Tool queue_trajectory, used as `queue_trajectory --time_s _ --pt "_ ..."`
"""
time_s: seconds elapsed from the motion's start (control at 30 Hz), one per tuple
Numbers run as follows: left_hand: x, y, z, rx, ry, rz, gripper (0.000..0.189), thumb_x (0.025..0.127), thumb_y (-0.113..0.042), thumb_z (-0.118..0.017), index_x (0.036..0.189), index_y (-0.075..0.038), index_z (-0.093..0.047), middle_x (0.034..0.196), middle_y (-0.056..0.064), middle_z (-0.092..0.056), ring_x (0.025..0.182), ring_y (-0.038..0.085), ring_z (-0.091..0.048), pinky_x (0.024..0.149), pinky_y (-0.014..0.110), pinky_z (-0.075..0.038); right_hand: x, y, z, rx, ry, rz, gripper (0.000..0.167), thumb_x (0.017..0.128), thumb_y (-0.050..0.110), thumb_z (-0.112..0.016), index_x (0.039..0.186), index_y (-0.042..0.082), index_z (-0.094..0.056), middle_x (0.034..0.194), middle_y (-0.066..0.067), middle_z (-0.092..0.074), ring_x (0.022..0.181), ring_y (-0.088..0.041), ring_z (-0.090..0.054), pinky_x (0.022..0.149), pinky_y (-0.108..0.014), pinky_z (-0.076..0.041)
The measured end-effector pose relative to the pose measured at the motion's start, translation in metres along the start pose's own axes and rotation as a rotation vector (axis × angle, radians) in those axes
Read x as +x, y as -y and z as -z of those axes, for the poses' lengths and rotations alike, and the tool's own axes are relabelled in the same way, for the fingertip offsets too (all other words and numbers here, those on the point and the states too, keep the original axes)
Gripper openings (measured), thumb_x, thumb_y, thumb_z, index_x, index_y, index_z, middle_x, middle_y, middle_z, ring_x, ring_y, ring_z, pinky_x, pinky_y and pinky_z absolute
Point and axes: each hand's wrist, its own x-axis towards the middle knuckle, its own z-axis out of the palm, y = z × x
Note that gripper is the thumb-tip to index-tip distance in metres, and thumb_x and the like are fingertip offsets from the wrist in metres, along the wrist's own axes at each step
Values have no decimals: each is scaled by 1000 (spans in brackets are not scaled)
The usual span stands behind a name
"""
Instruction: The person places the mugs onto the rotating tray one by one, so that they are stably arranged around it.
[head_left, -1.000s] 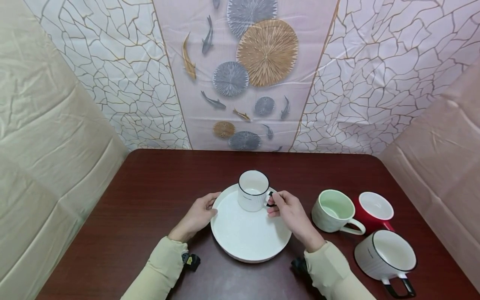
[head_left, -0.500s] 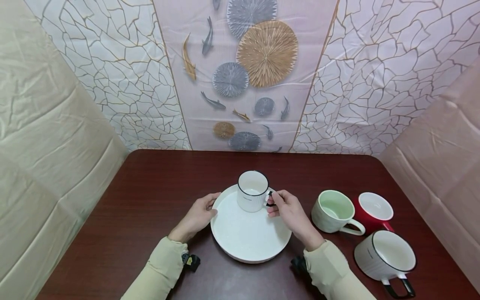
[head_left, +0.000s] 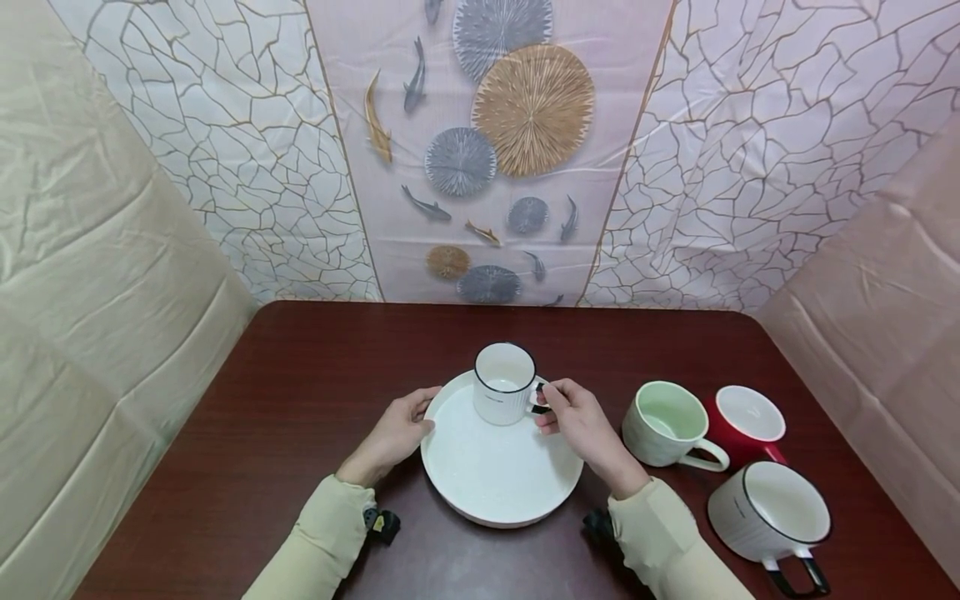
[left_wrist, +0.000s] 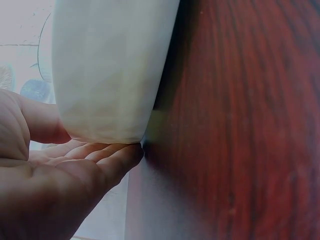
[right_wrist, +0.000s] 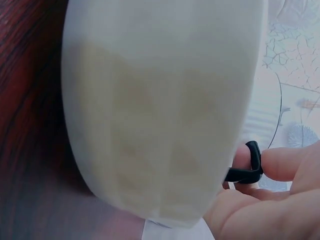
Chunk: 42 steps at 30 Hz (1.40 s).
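A small white mug (head_left: 501, 396) with a black rim stands upright on the far part of a round white plate (head_left: 498, 479). My right hand (head_left: 581, 421) pinches the mug's black handle (right_wrist: 255, 157) between thumb and fingers. On the plate's left side rests my left hand (head_left: 393, 429), the thumb near the rim. Seen from the left wrist, my fingers (left_wrist: 117, 160) lie nearly straight along the plate's outer wall, down towards its base. The plate's wall fills much of the right wrist view and hides most of the mug.
To the right stand a pale green mug (head_left: 663, 425), a red mug (head_left: 738, 433) with a white inside, and a larger white mug (head_left: 757, 521) with black rim and handle. All are on a dark red-brown table (head_left: 337, 358), with a patterned cloth wall (head_left: 675, 208) behind it.
The small white mug has shifted very slightly left on the plate, with my right hand still at its handle. My left hand keeps its place at the plate's side.
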Motion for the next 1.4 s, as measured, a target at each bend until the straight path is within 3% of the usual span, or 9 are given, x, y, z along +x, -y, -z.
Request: queue_trajectory --time_s 0.27,0.47,0.73,0.93,1.17,1.4 --pt "-2 1 -1 2 -2 34 50 95 8 -46 144 2 -41 136 20 -53 122 31 -54 92 38 -50 0 -2 1 -21 12 -3 27 105 17 -42 109 -6 -56 113 -23 -56 78 -20 -65 70 -30 -55" --pt "-1 2 -2 3 -5 25 51 94 9 -46 144 2 -42 136 20 -53 123 31 -53 92 39 -50 0 -2 2 -18 11 2 29 105 18 -42 111 -6 -56 114 -24 -56 78 -21 -65 70 -30 -55" --pt "0 1 -5 -17 16 18 53 94 9 -45 145 3 -38 139 22 -50 127 31 -50 94 36 -49 -12 0 15 -125 -42 57 34 104 24 -47 129 2 -50 114 -22 -56 80 -26 -64 67 -33 -53" --pt "0 -2 -4 -17 8 27 53 92 10 -46 145 3 -39 140 21 -49 128 31 -49 95 36 -48 -38 9 29 -184 -91 137 34 103 25 -48 130 5 -49 117 -14 -42 89 -27 -61 70 -35 -53" --pt "3 -3 0 4 -5 33 54 92 9 -49 145 3 -40 140 22 -48 129 33 -47 97 40 -47 -84 11 48 -240 -127 260 27 102 23 -51 124 9 -54 114 -8 -46 89 -20 -61 73 -31 -54" --pt "3 -1 5 -7 -30 51 54 93 5 -52 145 3 -39 139 23 -49 128 35 -47 99 43 -45 -121 7 72 -309 -313 437 23 97 0 -55 119 3 -60 110 -1 -48 81 -9 -59 69 -16 -48"
